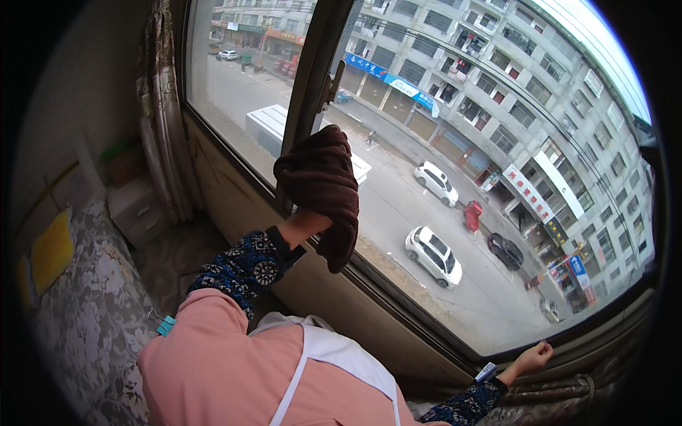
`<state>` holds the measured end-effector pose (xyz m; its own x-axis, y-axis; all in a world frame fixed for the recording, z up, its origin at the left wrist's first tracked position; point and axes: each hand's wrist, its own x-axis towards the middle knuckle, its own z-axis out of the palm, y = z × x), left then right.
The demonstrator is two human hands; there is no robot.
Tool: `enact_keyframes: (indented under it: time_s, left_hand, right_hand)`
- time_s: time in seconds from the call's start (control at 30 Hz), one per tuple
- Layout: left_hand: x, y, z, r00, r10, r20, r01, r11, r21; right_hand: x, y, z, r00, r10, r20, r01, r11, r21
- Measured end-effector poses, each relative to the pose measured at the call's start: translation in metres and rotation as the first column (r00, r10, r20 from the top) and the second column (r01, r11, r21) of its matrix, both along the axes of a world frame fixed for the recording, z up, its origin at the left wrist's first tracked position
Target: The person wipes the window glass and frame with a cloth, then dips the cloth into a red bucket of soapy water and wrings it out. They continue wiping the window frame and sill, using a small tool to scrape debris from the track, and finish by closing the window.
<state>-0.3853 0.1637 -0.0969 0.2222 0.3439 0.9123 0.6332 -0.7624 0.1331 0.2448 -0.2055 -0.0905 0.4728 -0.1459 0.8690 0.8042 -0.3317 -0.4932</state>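
A dark brown cloth [325, 174] covers most of my left hand [310, 226], which presses it against the dark upright frame [298, 135] between the window panes. Only the wrist and the heel of that hand show, and its fingers are hidden under the folds. One end of the cloth hangs down past my wrist. Off to the lower right, my right hand [531, 358] is by the bottom rail [597, 332] of the window with its fingers curled closed. Whether it grips the rail I cannot tell.
A latch handle [334, 82] sits on the upright frame above the cloth. Patterned curtains [160, 135] hang at the left, beside a small drawer cabinet [138, 213] and a floral bed [92, 334]. Beyond the glass lie a street with cars and a grey building.
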Motion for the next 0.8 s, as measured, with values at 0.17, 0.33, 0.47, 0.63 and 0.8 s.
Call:
enact_keyframes:
  time_s: [0.17,0.33,0.47,0.63,0.8]
  left_hand:
    - [0.024,0.014,0.000,0.958,0.157,-0.238,-0.166,0.986,-0.017]
    - [0.052,0.013,0.042,1.000,0.025,0.010,-0.026,0.993,0.112]
    - [0.050,-0.004,0.104,0.965,-0.145,0.218,0.075,0.951,0.299]
    - [0.078,0.010,0.181,0.933,-0.185,0.310,0.010,0.872,0.489]
    - [0.118,0.042,0.332,0.926,0.041,0.375,-0.314,0.636,0.705]
  right_hand:
    - [0.019,-0.009,-0.001,0.999,-0.011,-0.052,0.013,1.000,0.028]
    - [0.026,-0.019,-0.001,0.992,-0.017,-0.125,0.021,0.999,0.027]
    - [0.033,-0.022,-0.001,0.975,0.000,-0.221,0.010,0.999,0.046]
    - [0.037,-0.020,-0.004,0.982,0.007,-0.188,0.003,0.999,0.052]
    - [0.029,-0.019,-0.004,0.980,0.030,-0.195,-0.021,0.998,0.052]
